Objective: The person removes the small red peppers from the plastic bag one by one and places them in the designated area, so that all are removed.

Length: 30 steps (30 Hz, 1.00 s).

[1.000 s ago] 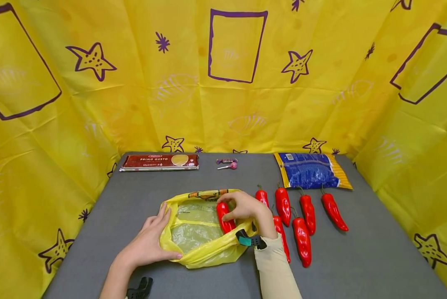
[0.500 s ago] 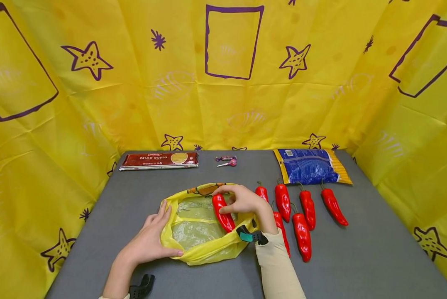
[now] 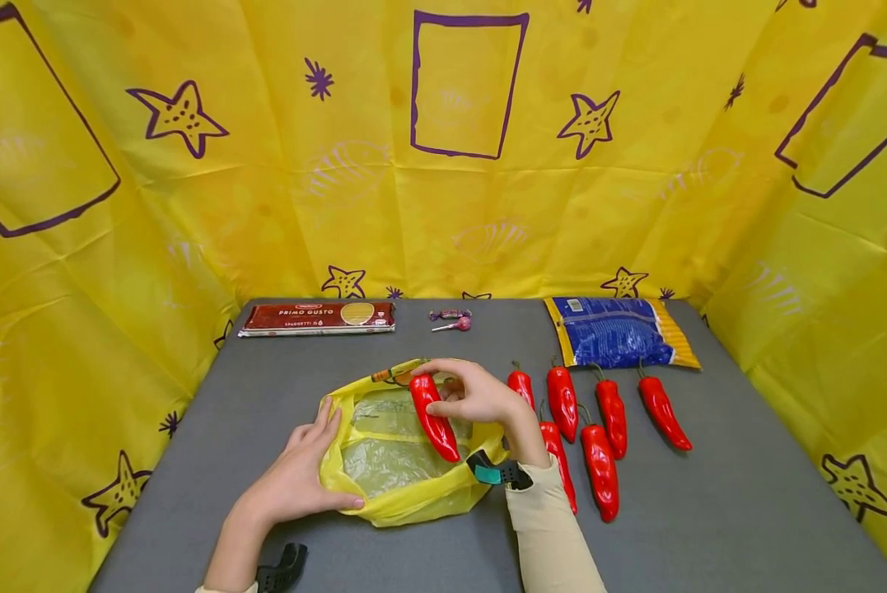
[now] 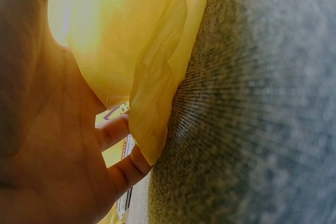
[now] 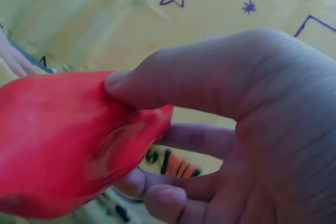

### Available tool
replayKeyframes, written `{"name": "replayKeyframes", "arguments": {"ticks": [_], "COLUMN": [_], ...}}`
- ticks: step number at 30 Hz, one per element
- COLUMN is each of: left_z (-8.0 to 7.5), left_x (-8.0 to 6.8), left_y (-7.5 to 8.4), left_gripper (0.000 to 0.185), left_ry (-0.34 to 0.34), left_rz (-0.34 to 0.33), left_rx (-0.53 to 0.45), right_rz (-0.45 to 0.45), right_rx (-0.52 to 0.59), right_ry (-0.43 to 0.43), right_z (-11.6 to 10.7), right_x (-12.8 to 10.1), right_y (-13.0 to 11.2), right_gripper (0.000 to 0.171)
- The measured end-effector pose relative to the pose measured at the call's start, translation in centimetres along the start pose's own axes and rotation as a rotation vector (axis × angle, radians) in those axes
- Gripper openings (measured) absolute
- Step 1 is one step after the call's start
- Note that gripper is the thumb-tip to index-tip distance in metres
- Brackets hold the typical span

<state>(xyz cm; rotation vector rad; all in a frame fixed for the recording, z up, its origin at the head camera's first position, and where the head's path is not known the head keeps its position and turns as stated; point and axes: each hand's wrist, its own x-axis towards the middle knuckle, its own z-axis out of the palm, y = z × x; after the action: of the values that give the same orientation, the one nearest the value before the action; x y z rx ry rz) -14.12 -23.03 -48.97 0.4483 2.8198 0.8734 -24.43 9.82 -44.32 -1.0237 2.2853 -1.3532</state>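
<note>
Pepper (image 3: 433,417); spaghetti packet (image 3: 317,318) perhaps "PRIMO GUSTO".

Glowing evenly bright and nearly shadowless across the grey table (image 3: 710,511), bowing outward toward the head view's edges, blurring close up and flaring through the yellow bag (image 4: 131,51) in wrist views.

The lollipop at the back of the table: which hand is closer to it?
Right. The right hand, holding a red pepper over the yellow bag, is just in front of the lollipop; the left hand is farther back.
</note>
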Motion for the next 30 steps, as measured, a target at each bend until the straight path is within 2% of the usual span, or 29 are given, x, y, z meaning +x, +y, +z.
{"name": "replayKeyframes", "arguments": {"ticks": [7,15,24,30], "left_z": [-0.1,-0.1,-0.2,-0.2], "left_x": [0.0,-0.1,-0.1,-0.2], "left_y": [-0.1,-0.1,0.0,0.1], "left_gripper": [0.143,0.144,0.144,0.143], "left_ry": [0.006,-0.010,-0.026,-0.021], "left_rz": [0.002,-0.009,-0.016,-0.012], "left_rx": [-0.001,-0.007,-0.014,-0.008], "right_rz": [-0.079,-0.083,-0.013,0.014], "right_rx": [0.012,0.004,-0.017,-0.054], "right_ry": [0.072,0.136,0.221,0.223], "right_z": [0.0,0.2,-0.4,-1.5], "right_x": [0.0,-0.1,-0.8,-2.2], "right_y": [-0.9,-1.5,-1.9,-2.5], "right_gripper": [0.056,0.057,0.057,0.055]}}
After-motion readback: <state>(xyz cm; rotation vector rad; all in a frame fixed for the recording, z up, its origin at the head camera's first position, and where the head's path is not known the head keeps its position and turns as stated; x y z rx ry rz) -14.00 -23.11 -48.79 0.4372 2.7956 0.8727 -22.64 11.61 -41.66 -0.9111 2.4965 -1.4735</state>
